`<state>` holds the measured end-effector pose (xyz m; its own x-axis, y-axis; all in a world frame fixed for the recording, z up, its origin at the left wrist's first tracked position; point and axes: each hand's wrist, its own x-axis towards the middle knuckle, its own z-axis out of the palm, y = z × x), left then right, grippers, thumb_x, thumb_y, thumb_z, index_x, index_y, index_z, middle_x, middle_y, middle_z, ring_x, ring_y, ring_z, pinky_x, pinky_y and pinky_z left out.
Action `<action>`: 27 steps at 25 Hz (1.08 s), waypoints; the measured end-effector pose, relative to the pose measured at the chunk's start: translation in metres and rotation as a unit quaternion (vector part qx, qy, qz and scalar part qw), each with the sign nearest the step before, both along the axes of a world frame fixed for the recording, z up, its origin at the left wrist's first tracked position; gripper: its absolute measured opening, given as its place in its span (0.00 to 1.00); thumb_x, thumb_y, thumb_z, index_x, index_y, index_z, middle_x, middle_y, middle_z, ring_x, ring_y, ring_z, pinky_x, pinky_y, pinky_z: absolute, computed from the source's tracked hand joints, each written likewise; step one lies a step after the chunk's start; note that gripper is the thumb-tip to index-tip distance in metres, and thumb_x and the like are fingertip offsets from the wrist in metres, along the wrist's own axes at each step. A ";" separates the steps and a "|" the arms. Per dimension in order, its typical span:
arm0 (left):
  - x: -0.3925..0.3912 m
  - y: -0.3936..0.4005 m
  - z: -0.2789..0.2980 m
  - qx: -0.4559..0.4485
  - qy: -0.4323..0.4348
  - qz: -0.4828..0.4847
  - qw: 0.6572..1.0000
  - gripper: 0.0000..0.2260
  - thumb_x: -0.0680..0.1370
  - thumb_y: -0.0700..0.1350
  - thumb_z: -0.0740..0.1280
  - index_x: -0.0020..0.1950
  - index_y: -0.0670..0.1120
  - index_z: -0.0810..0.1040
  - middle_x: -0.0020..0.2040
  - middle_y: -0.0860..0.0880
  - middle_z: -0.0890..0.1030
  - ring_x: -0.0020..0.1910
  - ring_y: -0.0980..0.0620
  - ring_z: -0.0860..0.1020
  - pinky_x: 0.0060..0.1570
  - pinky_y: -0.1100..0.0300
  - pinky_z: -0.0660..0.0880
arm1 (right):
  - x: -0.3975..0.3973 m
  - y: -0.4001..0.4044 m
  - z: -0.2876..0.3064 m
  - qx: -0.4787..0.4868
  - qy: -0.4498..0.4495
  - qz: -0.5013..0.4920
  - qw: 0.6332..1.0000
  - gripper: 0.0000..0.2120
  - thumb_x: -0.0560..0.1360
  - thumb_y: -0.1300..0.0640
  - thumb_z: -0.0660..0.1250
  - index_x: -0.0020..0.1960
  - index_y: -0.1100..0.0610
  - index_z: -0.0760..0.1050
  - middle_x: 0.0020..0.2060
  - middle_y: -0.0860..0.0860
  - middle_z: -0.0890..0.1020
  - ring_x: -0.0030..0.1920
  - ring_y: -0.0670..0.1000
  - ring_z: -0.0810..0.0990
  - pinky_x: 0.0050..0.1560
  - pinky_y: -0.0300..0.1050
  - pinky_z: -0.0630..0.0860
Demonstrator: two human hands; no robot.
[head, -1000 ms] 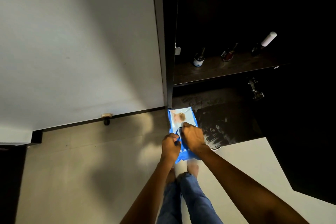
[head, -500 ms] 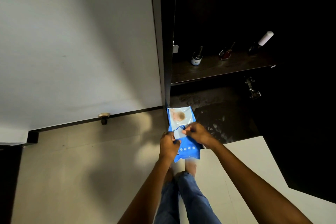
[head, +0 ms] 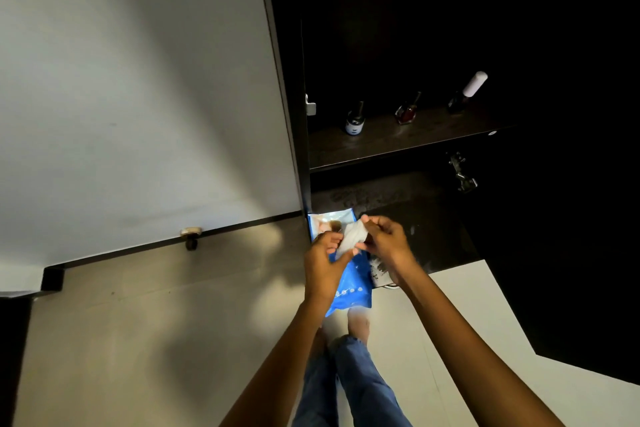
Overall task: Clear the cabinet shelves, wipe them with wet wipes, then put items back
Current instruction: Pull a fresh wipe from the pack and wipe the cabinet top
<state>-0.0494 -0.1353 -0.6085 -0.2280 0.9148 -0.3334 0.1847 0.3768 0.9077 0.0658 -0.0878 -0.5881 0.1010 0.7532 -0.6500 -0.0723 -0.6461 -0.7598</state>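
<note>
Right hand (head: 382,239) pinches the wet wipe (head: 353,236) drawn from the blue pack (head: 349,288), left hand (head: 323,258) gripping its lower end; the bottle shelf (head: 398,139) lies directly above, nearer the right hand.

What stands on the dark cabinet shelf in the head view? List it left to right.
Small bottle with a white label → squat reddish bottle → dark bottle with a pale cap, all apart from one another on the shelf.
</note>
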 end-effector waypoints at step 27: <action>0.002 -0.006 -0.040 -0.044 0.238 -0.010 0.970 0.10 0.75 0.35 0.64 0.57 0.37 0.73 0.58 0.37 0.72 0.58 0.41 0.71 0.56 0.55 0.70 | 0.014 -0.028 -0.064 0.087 -0.305 0.249 0.915 0.12 0.77 0.64 0.59 0.59 0.60 0.75 0.50 0.53 0.77 0.49 0.51 0.75 0.45 0.33 0.66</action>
